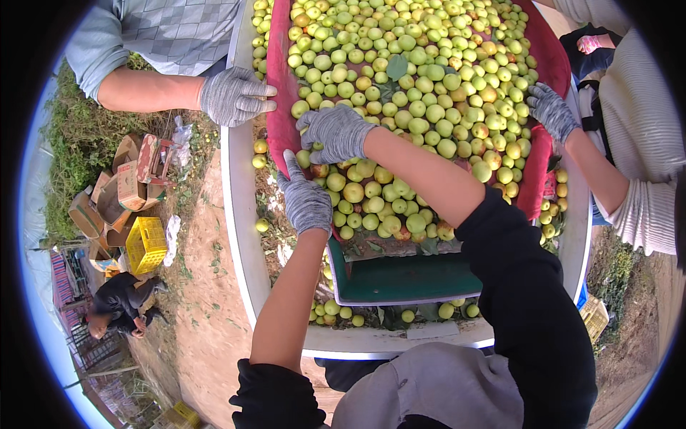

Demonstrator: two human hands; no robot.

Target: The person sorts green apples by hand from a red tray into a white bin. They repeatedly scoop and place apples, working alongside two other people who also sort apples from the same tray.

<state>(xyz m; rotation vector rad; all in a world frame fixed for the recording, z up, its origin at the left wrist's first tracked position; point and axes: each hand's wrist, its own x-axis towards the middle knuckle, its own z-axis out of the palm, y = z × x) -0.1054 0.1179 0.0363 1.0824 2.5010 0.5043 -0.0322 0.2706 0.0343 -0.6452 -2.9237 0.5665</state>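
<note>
Small round yellow-green fruits (pixel 436 111), some with a reddish blush, cover a sloping tray with a red padded rim (pixel 279 79). My left hand (pixel 307 204), in a grey knitted glove, lies at the lower left end of this rim. Its leading finger is stretched out against the red padding. My right hand (pixel 336 134), gloved alike, reaches across just above it. The right fingers curl down over the fruits beside the rim; whatever lies under them is hidden. At the tray's lower end, below the fruits, is a green chute (pixel 407 279).
A white-edged trough (pixel 239 236) surrounds the tray, with loose fruits in it. Co-workers' gloved hands rest at the left rim (pixel 239 96) and right rim (pixel 554 111). Cardboard boxes (pixel 114 189), a yellow crate (pixel 145 244) and a crouching person (pixel 121 304) are farther left.
</note>
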